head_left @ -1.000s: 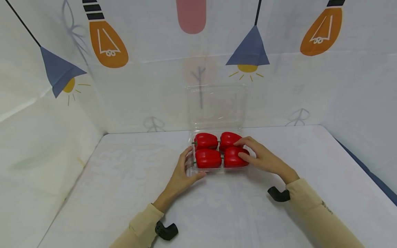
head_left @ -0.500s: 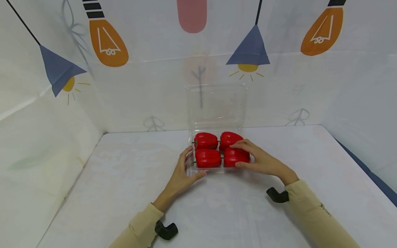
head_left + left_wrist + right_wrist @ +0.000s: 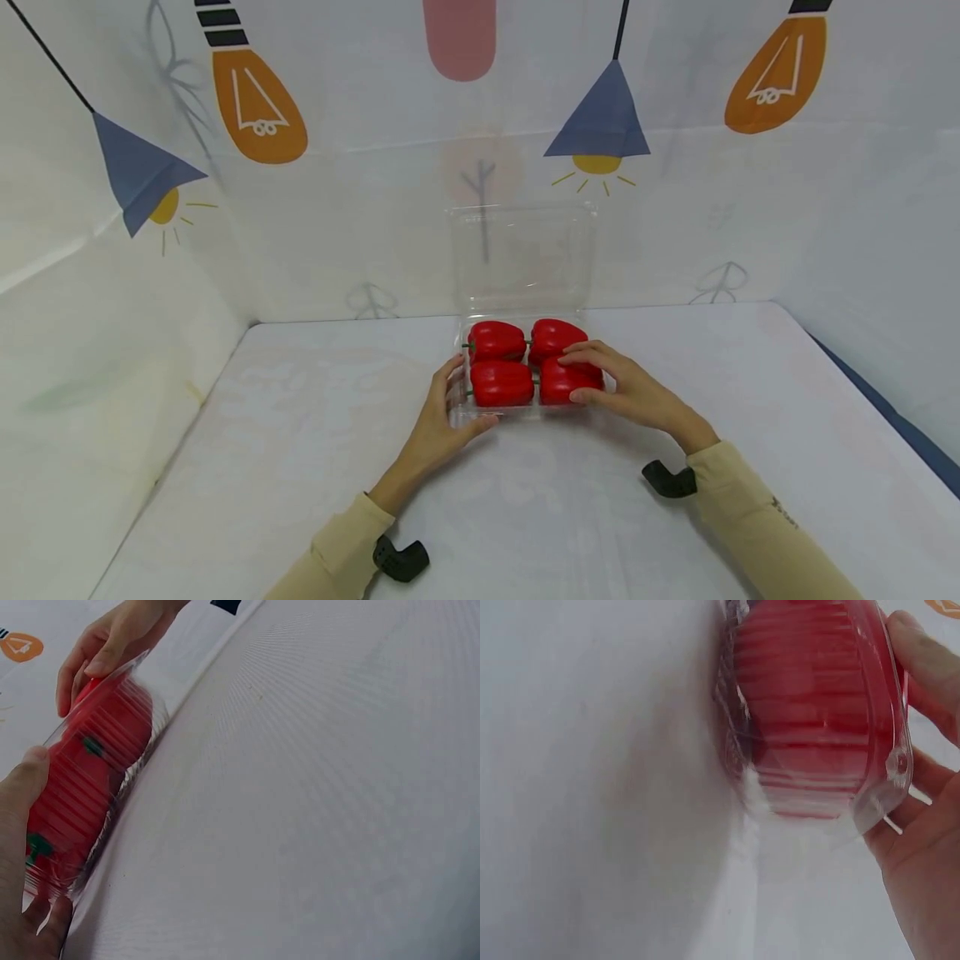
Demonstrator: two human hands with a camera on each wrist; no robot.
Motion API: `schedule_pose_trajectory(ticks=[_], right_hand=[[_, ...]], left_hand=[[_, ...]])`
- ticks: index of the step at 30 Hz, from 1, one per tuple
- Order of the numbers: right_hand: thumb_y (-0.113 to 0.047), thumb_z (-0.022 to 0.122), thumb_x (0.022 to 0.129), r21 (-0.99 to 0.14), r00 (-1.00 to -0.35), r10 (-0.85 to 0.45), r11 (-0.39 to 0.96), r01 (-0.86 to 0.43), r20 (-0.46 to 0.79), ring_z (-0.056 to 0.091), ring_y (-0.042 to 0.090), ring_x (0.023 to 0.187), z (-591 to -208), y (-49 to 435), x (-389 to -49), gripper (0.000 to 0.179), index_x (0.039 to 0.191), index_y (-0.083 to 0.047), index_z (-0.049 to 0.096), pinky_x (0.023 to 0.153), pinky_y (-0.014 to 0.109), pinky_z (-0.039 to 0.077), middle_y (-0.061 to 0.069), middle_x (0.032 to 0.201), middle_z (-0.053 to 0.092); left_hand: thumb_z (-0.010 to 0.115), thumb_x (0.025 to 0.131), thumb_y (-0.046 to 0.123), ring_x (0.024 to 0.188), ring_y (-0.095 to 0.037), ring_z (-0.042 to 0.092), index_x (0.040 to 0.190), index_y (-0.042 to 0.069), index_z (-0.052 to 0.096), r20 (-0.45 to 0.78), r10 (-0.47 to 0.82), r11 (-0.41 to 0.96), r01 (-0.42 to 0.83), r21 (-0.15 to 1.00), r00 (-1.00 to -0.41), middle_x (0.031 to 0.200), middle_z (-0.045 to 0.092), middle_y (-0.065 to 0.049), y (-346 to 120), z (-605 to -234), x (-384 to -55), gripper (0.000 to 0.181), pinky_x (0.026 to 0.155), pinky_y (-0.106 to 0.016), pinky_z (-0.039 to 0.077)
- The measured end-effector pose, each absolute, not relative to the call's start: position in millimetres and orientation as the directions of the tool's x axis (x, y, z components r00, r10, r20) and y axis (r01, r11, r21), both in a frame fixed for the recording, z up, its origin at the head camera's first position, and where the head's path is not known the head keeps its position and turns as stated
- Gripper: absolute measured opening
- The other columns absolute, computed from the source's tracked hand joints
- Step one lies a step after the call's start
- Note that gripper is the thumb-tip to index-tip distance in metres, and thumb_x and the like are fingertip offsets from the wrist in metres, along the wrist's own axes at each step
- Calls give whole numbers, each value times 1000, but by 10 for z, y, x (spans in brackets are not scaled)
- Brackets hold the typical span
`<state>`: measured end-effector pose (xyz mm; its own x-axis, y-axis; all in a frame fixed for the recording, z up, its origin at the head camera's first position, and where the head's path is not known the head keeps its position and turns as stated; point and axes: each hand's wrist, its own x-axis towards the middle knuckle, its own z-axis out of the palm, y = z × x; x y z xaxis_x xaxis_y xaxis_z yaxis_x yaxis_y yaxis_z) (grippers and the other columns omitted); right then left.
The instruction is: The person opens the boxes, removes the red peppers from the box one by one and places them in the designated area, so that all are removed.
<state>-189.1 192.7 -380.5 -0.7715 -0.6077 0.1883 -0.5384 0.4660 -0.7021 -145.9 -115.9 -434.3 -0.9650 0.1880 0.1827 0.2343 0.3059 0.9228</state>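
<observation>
Several red bell peppers with green stems lie in two rows in a clear plastic clamshell container (image 3: 468, 410), its lid (image 3: 525, 258) standing up behind them. My right hand (image 3: 637, 392) grips the front right bell pepper (image 3: 558, 385), thumb at its near side and fingers over its top. My left hand (image 3: 438, 429) holds the container's front left corner, thumb along the front rim and fingers at the left side. Beside it sits the front left bell pepper (image 3: 501, 384). In the right wrist view a bell pepper (image 3: 810, 690) shows through the ribbed plastic wall.
The container stands near the back edge of a white table (image 3: 337, 400). Right behind rises a white cloth wall (image 3: 360, 208) printed with lamps and bulbs. A black curved piece (image 3: 401, 560) sits at the left wrist, and another black piece (image 3: 669, 481) at the right.
My right thumb has shifted down and left on the front right bell pepper, and the fingers have come down onto its top. The left hand and the container have stayed put.
</observation>
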Motion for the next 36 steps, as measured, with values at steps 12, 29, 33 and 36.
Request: schedule_pose_trajectory(ticks=[12, 29, 33, 36], right_hand=[[-38, 71, 82, -673, -749, -632, 467, -574, 199, 40, 16, 132, -3781, 1965, -1911, 59, 134, -25, 48, 102, 50, 44, -9, 136, 49], [-27, 70, 85, -705, -795, -571, 477, -525, 207, 38, 25, 134, -3766, 1956, -1914, 56, 136, -27, 47, 102, 54, 42, -2, 139, 48], [-31, 72, 83, -709, -806, -561, 491, -507, 189, 37, 25, 135, -3775, 1948, -1905, 59, 136, -31, 45, 102, 55, 42, -4, 141, 46], [-31, 72, 83, -712, -811, -554, 491, -503, 190, 37, 25, 135, -3777, 1947, -1894, 59, 136, -31, 45, 101, 55, 43, -4, 141, 46]], left_hand=[[79, 75, 30, 136, -23, 38, 148, 25, 20, 189, 182, 336, 242, 910, -965, 150, 29, 6, -1166, -4324, -1446, 94, 102, -48, 44], [79, 76, 28, 135, -25, 39, 149, 26, 19, 193, 183, 337, 246, 909, -964, 151, 30, 3, -1172, -4336, -1447, 95, 104, -51, 42], [78, 78, 22, 135, -31, 38, 149, 17, 19, 173, 196, 344, 233, 910, -965, 151, 30, -7, -1155, -4171, -1383, 93, 104, -52, 41], [77, 78, 23, 135, -31, 39, 149, 14, 19, 172, 199, 350, 234, 907, -965, 151, 30, -8, -1150, -4129, -1362, 92, 103, -52, 42]])
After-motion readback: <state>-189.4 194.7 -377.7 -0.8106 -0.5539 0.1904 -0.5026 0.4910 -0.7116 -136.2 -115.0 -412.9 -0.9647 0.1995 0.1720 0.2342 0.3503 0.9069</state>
